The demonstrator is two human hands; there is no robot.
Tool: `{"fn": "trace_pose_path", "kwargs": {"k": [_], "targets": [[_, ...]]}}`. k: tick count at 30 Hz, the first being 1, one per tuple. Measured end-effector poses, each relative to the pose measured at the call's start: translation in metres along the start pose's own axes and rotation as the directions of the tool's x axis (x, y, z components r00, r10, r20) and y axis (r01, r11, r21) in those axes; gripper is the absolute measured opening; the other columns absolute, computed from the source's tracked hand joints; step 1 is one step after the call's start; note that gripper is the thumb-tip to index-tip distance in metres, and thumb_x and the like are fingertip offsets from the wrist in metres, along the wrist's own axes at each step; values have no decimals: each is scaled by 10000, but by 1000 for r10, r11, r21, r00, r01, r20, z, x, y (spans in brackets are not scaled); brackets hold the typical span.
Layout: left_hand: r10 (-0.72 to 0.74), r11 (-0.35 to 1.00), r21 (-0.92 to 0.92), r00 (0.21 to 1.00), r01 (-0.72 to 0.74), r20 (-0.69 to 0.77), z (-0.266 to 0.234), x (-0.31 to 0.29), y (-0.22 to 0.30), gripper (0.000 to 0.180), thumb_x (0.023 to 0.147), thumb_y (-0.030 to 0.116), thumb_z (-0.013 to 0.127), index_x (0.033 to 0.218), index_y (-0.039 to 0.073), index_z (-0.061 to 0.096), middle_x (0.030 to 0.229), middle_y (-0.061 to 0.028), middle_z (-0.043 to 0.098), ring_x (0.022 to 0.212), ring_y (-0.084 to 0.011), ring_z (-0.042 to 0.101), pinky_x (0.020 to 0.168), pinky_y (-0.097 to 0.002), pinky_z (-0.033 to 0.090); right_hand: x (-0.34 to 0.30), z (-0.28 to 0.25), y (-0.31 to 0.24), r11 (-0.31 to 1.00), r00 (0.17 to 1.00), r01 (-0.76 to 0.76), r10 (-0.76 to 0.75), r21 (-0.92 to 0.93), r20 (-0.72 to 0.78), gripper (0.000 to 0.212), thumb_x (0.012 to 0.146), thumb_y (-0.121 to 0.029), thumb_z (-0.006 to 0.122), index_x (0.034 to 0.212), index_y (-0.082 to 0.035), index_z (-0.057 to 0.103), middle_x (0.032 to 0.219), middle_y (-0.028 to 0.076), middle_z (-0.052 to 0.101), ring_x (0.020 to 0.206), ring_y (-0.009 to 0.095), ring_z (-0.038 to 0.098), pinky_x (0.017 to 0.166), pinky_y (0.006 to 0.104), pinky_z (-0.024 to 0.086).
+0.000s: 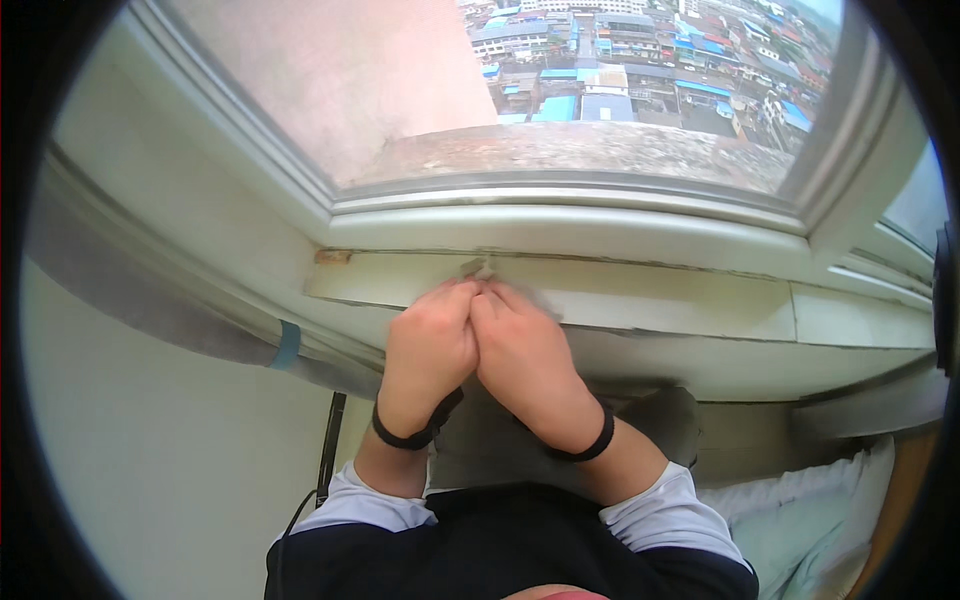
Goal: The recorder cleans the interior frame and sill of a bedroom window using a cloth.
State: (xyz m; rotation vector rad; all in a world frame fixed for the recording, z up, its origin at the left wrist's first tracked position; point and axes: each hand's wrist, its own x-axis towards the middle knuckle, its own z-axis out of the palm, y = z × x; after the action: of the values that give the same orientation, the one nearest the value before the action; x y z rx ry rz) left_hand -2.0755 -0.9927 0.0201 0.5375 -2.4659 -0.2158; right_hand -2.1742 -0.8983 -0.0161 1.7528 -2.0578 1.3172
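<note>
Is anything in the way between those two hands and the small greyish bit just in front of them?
Nothing visible: the left hand and right hand meet beside the greyish bit, at the pale sill; any contact is unclear.

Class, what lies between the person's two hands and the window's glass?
In the head view: a small pale thing, too unclear to name, at the fingertips; a strip of white sill; then the window frame's lower rail.

A small, uneven scrap (pixel 474 268), dull grey-beige toward its left and whitish toward its right, shows just beyond the fingers (pixel 460 288), where the two sets meet. Its near edge disappears behind them, so its full shape, material and any grip on it are unclear.
</note>
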Motion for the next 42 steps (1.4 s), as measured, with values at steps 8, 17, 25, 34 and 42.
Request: {"fn": "trace_pose_path", "kwargs": {"k": [8,17,25,34,42], "targets": [[193,976,-118,977,-182,86,67,31,113,170,929,97,618,1062,35,704,986,-159,746,884,-379,716,747,-453,582,-61,-116,56,982,978,-161,146,-94,-153,194,867,-53,634,1053,-4,652,1134,203,722,1096,362,685,920,423,579],[329,900,-289,943,-326,-39,109,39,177,102,869,97,651,965,62,655,977,-94,717,902,-316,708,707,-417,579,-97,-173,79,941,945,-277,230,-194,-234,285,903,-38,674,1184,2,691,1189,202,723,1103,390,684,920,454,573],[376,821,-430,922,-376,-89,108,32,144,194,882,115,651,1054,29,680,1082,-113,743,1058,-294,728,861,-376,608,-81,-150,40,809,929,-367,342,-459,-140,386,924,-21,606,1294,87,603,1327,269,653,1258,428,610,994,460,557],[284,794,-536,955,-286,-89,78,17,69,189,953,147,622,1086,21,670,1125,-168,727,1095,-330,708,931,-395,589,-46,-90,0,628,926,-193,372,-754,73,383,894,-45,592,1238,123,588,1341,315,633,1264,442,595,1059,448,519],[102,897,-438,993,-64,63,6,-9,-60,233,992,159,605,1150,1,672,1161,-209,725,1120,-393,689,955,-444,575,22,24,-58,666,945,-45,269,-745,183,368,885,-116,598,1183,99,610,1305,302,660,1184,384,654,993,408,547]]}}
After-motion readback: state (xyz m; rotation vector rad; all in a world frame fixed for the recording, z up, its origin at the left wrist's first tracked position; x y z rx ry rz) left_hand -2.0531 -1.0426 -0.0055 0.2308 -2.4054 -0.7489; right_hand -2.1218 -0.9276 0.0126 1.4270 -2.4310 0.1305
